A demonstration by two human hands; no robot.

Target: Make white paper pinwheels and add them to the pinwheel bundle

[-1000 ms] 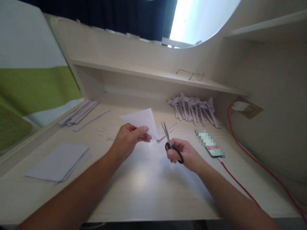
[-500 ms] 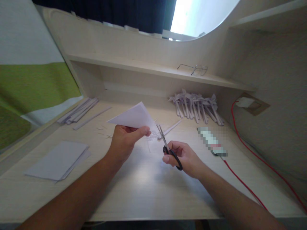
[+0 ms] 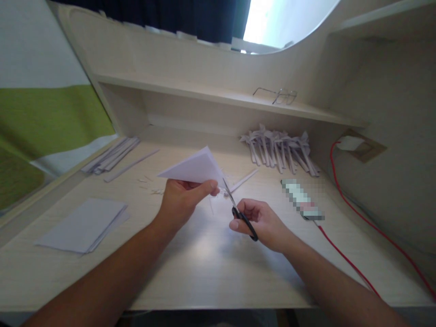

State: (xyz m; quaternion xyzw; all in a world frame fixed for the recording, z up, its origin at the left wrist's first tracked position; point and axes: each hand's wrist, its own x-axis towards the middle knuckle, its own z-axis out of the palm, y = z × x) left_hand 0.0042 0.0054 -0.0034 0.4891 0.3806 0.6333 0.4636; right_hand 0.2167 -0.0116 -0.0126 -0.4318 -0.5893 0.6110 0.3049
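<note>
Workpiece: a folded white paper triangle (image 3: 194,168), held clear of the pale wood-grain desk (image 3: 204,277), near the middle of the work area. The bare left hand (image 3: 185,197) grips its lower edge, thumb on the near face and fingers beneath.

Tool: 1 pair of scissors with black handles and slim silver blades (image 3: 244,218). The bare right hand (image 3: 262,221) is closed around the handles; the tips stand at the triangle's right-hand corner. Whether the blades have bitten into the paper cannot be told. The step in hand is judged to be cutting at that corner.

Recommendations:
1. Pinch the layers firmly so that they do not slide apart under the blades.
2. Keep the left thumb back; it sits close to the cutting line.
3. Seat the paper deeper between the 2 blades, as tip cutting may fray the edge.
4. Turn the paper, not the wrist, to hold the line.

Surroundings: small white paper scraps (image 3: 157,191) lie beyond the left hand. A thin white rolled-paper stick (image 3: 244,180) lies just behind the blade tips; avoid nicking it.
</note>
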